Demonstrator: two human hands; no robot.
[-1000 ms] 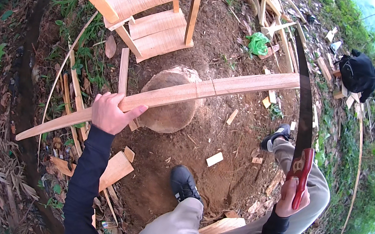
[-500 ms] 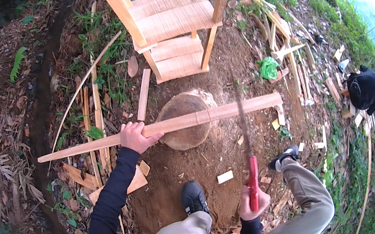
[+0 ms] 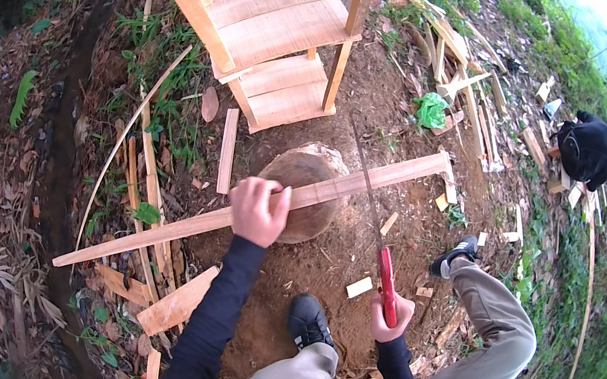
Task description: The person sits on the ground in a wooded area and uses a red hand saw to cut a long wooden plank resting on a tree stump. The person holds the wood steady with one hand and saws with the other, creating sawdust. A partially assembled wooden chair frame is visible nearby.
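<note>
The left hand [image 3: 258,210] is closed over a long pale wooden slat [image 3: 251,213], pressing it onto a round brown tree stump [image 3: 303,189] just beyond the knuckles. The right hand [image 3: 387,324] is wrapped tightly round the red handle of a long thin-bladed knife [image 3: 373,217], whose blade reaches forward across the slat, to the right of the left hand.
</note>
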